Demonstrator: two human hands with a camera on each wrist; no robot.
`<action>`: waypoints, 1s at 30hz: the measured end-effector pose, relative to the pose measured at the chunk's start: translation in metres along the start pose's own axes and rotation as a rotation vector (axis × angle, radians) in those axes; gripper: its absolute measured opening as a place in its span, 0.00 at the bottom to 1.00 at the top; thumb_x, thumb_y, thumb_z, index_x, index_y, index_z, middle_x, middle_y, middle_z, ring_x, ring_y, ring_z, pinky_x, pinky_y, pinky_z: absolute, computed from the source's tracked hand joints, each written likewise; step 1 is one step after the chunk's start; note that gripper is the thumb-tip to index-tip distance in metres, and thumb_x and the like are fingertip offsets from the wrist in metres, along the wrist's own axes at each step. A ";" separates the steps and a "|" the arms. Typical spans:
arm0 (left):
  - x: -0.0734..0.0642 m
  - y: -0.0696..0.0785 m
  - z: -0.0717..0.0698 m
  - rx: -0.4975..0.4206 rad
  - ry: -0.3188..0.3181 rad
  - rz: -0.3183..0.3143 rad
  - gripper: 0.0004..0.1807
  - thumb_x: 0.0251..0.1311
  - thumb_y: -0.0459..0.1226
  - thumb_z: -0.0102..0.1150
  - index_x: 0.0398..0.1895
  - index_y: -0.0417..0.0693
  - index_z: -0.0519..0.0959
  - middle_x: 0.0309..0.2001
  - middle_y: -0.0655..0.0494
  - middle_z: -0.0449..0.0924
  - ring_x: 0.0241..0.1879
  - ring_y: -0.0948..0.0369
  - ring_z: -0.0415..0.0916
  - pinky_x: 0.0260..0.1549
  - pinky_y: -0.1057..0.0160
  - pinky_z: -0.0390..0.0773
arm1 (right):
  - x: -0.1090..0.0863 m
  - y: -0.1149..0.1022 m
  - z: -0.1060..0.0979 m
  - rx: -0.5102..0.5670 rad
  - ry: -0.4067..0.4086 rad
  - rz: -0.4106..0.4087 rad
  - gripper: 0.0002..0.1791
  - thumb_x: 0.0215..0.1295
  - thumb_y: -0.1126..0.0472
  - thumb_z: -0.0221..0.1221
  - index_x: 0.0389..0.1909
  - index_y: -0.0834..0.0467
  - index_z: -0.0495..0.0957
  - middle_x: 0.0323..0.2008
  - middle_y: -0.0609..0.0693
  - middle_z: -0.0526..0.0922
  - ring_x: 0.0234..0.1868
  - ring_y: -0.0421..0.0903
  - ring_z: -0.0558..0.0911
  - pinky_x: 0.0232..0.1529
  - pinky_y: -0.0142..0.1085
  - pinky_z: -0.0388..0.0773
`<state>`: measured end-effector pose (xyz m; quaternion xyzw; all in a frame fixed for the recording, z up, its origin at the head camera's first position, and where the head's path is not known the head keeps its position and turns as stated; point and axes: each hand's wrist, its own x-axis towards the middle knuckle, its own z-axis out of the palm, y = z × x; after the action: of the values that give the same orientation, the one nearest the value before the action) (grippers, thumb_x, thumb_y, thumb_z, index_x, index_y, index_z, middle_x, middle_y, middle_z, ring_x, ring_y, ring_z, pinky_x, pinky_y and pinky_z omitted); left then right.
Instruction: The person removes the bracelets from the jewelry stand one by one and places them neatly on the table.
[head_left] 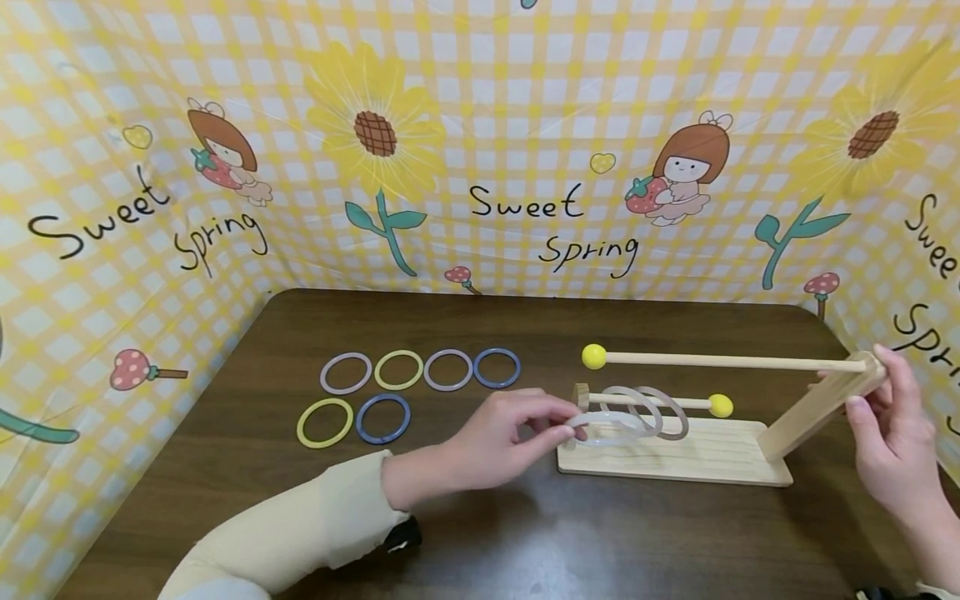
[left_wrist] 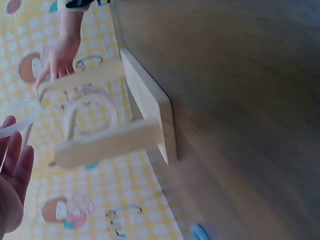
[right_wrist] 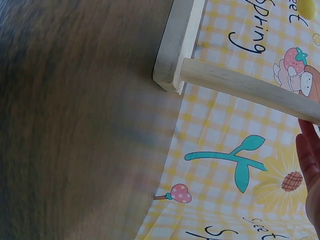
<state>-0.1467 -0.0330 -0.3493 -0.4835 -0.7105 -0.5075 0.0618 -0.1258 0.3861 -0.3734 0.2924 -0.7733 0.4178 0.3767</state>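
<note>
My left hand [head_left: 491,437] pinches a translucent whitish ring [left_wrist: 19,126] between thumb and fingers, close to the short post [head_left: 581,395] of a wooden stand [head_left: 705,460]. From that post a lower dowel [head_left: 692,404] points right and ends in a yellow ball [head_left: 721,406]. Two pale translucent rings [head_left: 684,419] hang on this dowel. My right hand [head_left: 896,446] grips the top of the taller, slanting post [head_left: 817,408], thumb on the near side. An upper dowel [head_left: 735,362] runs left from there to another yellow ball [head_left: 594,357].
Several rings lie flat left of the stand: a back row with a purple ring [head_left: 323,375] and a blue ring [head_left: 518,371] at its ends, and a yellow ring [head_left: 300,428] and blue ring [head_left: 384,442] in front. A checked cloth [head_left: 510,100] surrounds the dark table [head_left: 540,542].
</note>
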 end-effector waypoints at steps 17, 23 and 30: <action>-0.038 -0.018 -0.059 0.201 0.054 -0.014 0.09 0.61 0.26 0.62 0.42 0.43 0.83 0.36 0.58 0.84 0.31 0.68 0.79 0.29 0.70 0.79 | 0.002 -0.002 0.001 -0.014 0.001 0.016 0.21 0.72 0.75 0.43 0.61 0.79 0.50 0.51 0.42 0.79 0.49 0.34 0.79 0.46 0.20 0.71; -0.045 -0.022 -0.080 0.237 0.067 -0.101 0.10 0.61 0.25 0.60 0.44 0.42 0.83 0.38 0.57 0.85 0.36 0.65 0.79 0.32 0.66 0.81 | 0.004 -0.004 0.001 -0.060 -0.004 0.022 0.20 0.73 0.73 0.43 0.60 0.79 0.51 0.52 0.39 0.78 0.50 0.32 0.78 0.45 0.18 0.70; -0.054 -0.034 -0.098 0.306 0.076 -0.178 0.10 0.64 0.26 0.58 0.45 0.46 0.79 0.38 0.56 0.84 0.37 0.63 0.81 0.30 0.64 0.82 | 0.002 -0.003 0.000 -0.049 -0.018 0.005 0.21 0.73 0.73 0.43 0.61 0.77 0.51 0.52 0.40 0.77 0.51 0.33 0.77 0.47 0.19 0.71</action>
<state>-0.1831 -0.1433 -0.3562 -0.3841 -0.8168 -0.4146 0.1162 -0.1246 0.3849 -0.3704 0.2847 -0.7876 0.3968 0.3757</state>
